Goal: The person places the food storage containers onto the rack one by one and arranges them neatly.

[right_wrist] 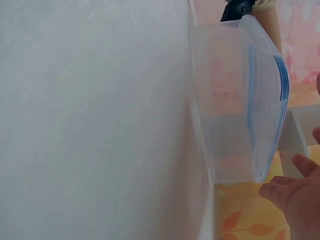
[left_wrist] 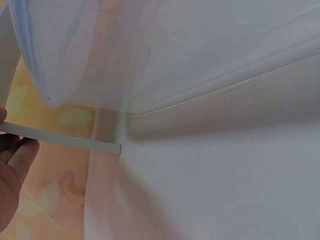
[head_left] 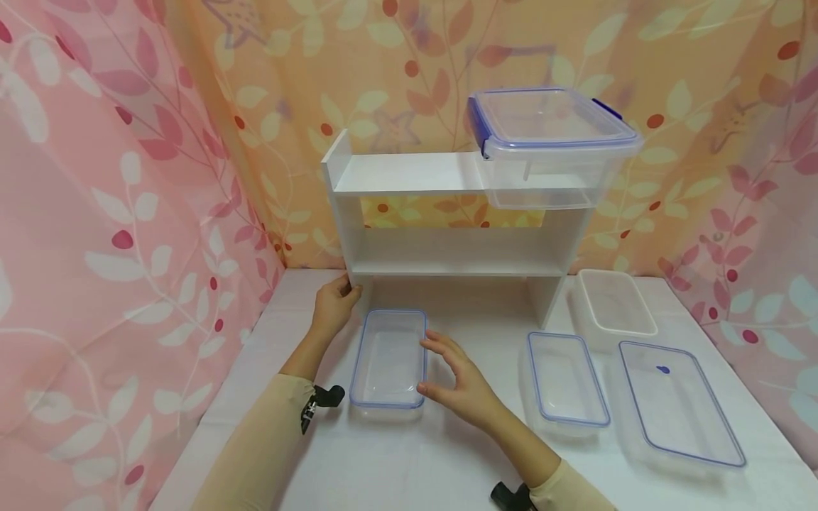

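Note:
My left hand (head_left: pixel 332 309) grips the lower left side panel of a white two-tier shelf (head_left: pixel 456 252). In the left wrist view, the thumb and fingers (left_wrist: pixel 22 157) pinch that panel (left_wrist: pixel 65 142) from both faces. A clear rectangular food container (head_left: pixel 388 365) with a blue-rimmed lid stands on the table in front of the shelf's left part. My right hand (head_left: pixel 465 387) is at its right side, fingers spread and loosely bent, fingertips right at the lid's edge. The right wrist view has the container (right_wrist: pixel 230 105) side-on, with the right hand's fingers (right_wrist: pixel 287 190) beside its lid.
A large clear container (head_left: pixel 556 128) with blue clips sits on the shelf's top right, overhanging its front. To the right on the white table (head_left: pixel 447 468) are two blue-rimmed containers, one smaller (head_left: pixel 569 380) and one larger (head_left: pixel 684 404), and a whitish box (head_left: pixel 616 305). Patterned curtains (head_left: pixel 160 234) surround the table.

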### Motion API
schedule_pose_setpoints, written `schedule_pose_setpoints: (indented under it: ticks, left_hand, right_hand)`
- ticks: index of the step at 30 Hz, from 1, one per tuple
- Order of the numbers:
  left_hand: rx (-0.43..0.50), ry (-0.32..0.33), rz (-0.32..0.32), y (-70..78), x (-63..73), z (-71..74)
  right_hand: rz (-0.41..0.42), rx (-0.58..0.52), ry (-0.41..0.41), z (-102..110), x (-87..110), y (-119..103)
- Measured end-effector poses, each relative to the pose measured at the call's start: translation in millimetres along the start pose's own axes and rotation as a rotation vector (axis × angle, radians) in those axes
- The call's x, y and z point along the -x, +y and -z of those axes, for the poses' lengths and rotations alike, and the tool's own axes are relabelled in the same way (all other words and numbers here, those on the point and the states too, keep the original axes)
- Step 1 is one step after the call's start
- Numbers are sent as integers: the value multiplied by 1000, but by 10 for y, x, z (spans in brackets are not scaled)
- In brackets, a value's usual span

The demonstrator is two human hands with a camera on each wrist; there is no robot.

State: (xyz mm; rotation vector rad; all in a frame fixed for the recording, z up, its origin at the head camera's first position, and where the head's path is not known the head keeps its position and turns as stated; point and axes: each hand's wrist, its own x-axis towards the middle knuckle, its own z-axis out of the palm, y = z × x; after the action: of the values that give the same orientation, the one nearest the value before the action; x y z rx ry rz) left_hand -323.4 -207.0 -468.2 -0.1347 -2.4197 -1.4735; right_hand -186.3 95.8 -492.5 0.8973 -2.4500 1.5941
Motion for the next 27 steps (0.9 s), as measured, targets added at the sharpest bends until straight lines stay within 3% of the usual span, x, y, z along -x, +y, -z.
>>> schedule_pose_setpoints:
  ticks: [13,20,27]
  left_hand:
    - [-7,1,-8,5,7,6]
    - [0,1,-15,6,2,7]
    - [-14,-4,-16,8,0,8]
  right_hand:
    - [-97,-21,-131,-99,49,79]
    - [-74,23,-218,-179,74,108]
    - [-34,26,-236,-247,99,159]
